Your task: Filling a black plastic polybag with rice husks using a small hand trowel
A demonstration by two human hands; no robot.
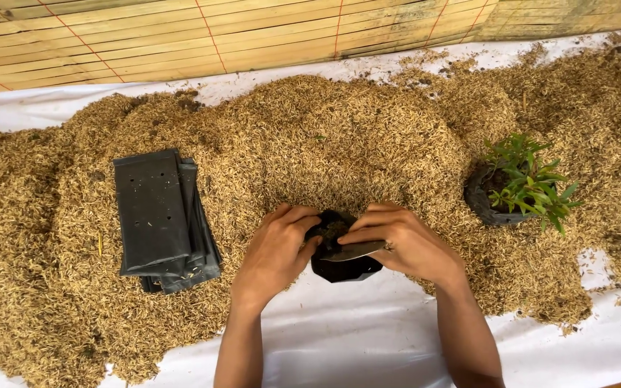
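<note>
We hold the small black bag [343, 259] at six o'clock of the husk heap [310, 144], left hand [276, 253] and right hand [400, 241] clenched on its rim, partly filled, flat bags [161, 219] unused at nine o'clock.

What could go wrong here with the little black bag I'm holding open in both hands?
1. The small black bag looks soft and is held only at its rim by the left hand and right hand; if either grip slips, it may sag and spill its husk.
2. It sits at the edge of the husk pile, so loose husk could slide onto the white sheet.
</note>
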